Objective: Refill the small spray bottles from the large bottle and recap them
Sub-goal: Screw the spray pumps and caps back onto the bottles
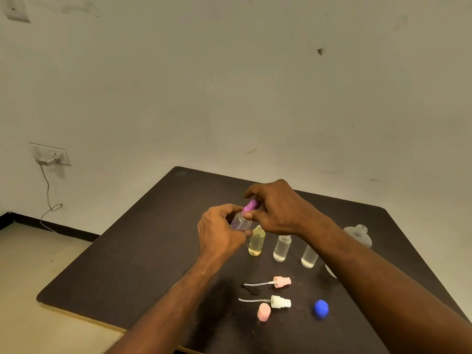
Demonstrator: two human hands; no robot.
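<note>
Above the dark table (127,272) by a pale wall (229,85), left hand (219,233) grips a small bottle (240,222), right hand (278,208) apparently pinching its purple cap (249,207).

Both forearms extended forward, converging above table height. Left hand (219,229) curled, fingers wrapped in a closed grasp. Right hand (277,206) just beside it, thumb and fingertips pinched together, knuckles up.

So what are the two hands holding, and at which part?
The left hand grips a small clear bottle around its body; the right hand pinches its purple spray cap.
</note>
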